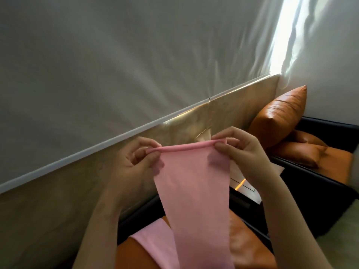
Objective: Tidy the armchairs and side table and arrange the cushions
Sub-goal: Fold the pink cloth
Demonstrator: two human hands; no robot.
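A pink cloth (194,191) hangs in front of me, stretched between both hands by its folded top edge. My left hand (136,162) pinches the left corner, my right hand (240,150) pinches the right corner. The cloth's lower end drapes down onto the orange seat of the near armchair (250,247). An orange leather cushion (279,115) stands upright at the back of the far armchair (340,158), with a second orange cushion (299,154) lying flat below it. A bit of the side table (242,185) shows between the chairs, mostly hidden by the cloth and my right arm.
A pale curtain (116,65) fills the upper view, with bright light at the upper right. A beige wall panel (58,200) with a white rail runs behind the chairs. The armchairs have black frames (303,191).
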